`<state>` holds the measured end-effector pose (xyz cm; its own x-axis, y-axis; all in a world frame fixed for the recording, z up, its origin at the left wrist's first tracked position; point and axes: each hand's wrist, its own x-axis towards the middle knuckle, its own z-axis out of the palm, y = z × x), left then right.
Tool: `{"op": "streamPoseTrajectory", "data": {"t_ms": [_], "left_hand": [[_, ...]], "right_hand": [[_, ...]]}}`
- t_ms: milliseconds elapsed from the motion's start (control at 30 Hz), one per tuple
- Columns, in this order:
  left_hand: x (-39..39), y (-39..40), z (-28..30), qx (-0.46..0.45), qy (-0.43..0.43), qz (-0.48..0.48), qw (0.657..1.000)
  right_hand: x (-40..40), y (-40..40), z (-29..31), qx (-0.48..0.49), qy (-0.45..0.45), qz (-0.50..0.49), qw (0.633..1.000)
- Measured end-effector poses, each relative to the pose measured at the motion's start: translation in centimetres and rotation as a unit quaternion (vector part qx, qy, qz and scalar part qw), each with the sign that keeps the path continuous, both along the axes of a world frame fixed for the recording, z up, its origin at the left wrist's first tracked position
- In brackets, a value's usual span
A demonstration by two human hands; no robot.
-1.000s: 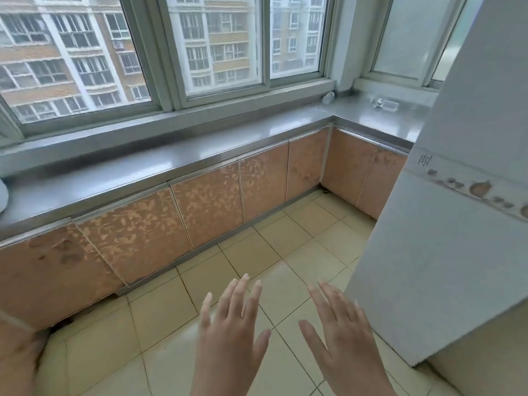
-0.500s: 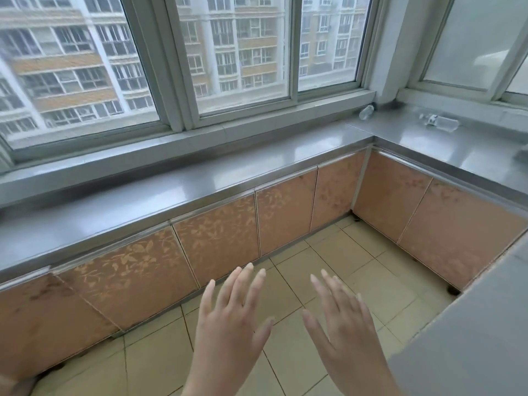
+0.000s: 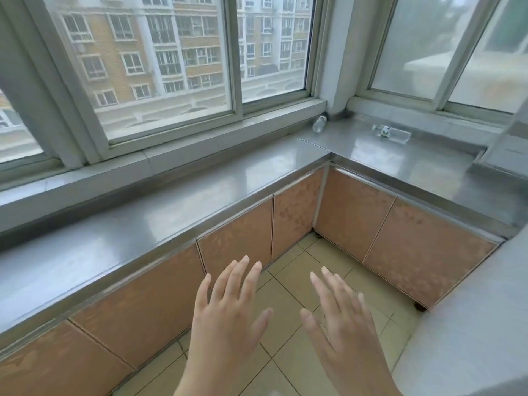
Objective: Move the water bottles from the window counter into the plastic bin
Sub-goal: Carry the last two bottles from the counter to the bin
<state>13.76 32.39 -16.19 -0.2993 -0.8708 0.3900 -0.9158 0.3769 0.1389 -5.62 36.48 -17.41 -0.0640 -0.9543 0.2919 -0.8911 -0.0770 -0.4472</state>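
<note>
Steel bench (image 3: 200, 201) ran under the windows and turned the corner; one clear bottle (image 3: 319, 124) lay in that corner, its axis unclear; another bottle (image 3: 392, 133) lay flat, lengthwise along the right-hand window; left hand (image 3: 225, 321) and right hand (image 3: 340, 324) hovered over the floor, fingers spread, holding nothing.

one head-worn view looks forward and down (wide-angle) toward the counter (image 3: 257, 178) corner, hands near, windows (image 3: 171, 52) beyond.

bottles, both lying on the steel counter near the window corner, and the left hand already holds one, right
Not quite. The head view shows both bottles lying on the counter, but the left hand holds nothing; both hands are open, the right hand too.
</note>
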Motion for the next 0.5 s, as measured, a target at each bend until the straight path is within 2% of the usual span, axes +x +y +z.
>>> {"op": "streamPoseTrajectory", "data": {"t_ms": [233, 500], "left_hand": [[-6.8, -15.3, 2.0, 0.0, -0.01, -0.092, 0.996], [-15.4, -27.8, 2.4, 0.011, -0.01, -0.15, 0.989]], "right_hand": [[-5.7, -11.5, 2.1, 0.006, 0.015, -0.096, 0.995], [-13.1, -22.2, 1.8, 0.018, 0.009, -0.169, 0.985]]}}
